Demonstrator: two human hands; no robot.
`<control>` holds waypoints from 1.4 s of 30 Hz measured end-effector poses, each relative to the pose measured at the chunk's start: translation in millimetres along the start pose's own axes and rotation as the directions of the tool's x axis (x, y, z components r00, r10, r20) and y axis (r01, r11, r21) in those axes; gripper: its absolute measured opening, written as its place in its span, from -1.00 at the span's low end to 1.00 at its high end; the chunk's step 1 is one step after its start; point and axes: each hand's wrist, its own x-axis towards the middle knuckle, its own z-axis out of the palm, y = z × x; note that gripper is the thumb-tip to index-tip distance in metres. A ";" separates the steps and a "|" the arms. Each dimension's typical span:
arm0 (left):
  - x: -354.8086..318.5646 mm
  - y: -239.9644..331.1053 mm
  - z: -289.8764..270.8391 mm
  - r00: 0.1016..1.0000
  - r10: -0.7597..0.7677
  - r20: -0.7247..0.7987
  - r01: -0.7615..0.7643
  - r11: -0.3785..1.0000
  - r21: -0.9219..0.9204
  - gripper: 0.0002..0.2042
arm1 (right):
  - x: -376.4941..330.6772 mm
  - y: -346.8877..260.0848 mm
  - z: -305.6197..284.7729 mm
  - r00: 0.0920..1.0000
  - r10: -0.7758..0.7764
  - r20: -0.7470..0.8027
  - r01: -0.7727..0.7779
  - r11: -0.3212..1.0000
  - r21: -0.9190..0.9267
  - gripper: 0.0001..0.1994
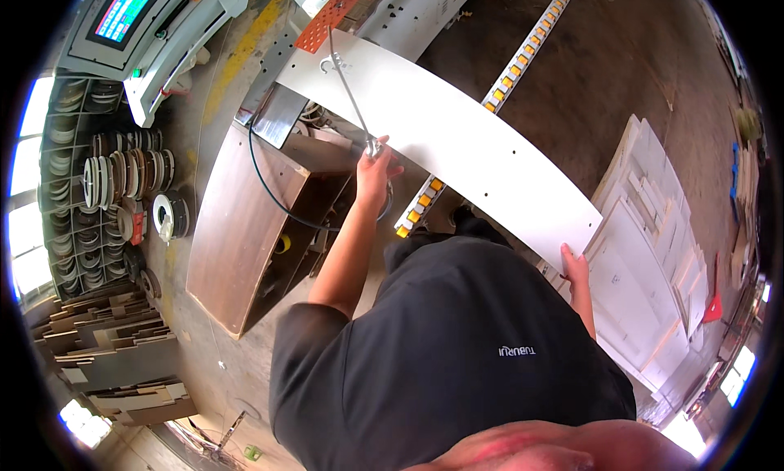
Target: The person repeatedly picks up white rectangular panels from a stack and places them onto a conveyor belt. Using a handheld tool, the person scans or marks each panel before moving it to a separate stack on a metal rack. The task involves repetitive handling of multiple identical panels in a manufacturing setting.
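Note:
A long white panel (457, 136) with one curved edge and a few small drilled holes slants across the view, its far left end at the machine. My right hand (576, 267) grips its near right corner, thumb on the top face. Closed around the handle of an air blow gun (373, 148) is my left hand (376, 177), beside the panel's inner edge. The gun's long thin metal tube runs over the panel toward the orange perforated plate (328, 26). A dark hose (265, 177) loops below the left hand; where it joins is hidden.
A roller rail (523, 58) with yellow wheels passes under the panel. At left stand a brown cabinet (245, 218), a control console (155, 38) and a rack of edging rolls (122, 177). Stacked white panels (645, 267) lie at right, board offcuts (122, 357) at lower left.

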 end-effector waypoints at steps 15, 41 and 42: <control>99.5 49.9 119.5 0.997 -0.068 0.037 0.045 0.896 0.442 -0.67 | 134.8 -99.1 -63.2 0.996 -0.076 -0.038 0.075 0.997 -0.014 -0.27; 112.7 325.3 -383.6 0.415 0.879 -0.237 -0.025 0.271 0.962 -0.70 | 22.8 58.1 97.4 0.882 -0.214 0.420 0.322 0.924 -0.206 -0.39; 125.1 326.0 -388.4 0.412 0.876 -0.249 -0.019 0.282 0.959 -0.70 | 9.6 60.9 99.9 0.895 -0.136 0.426 0.252 0.940 -0.229 -0.37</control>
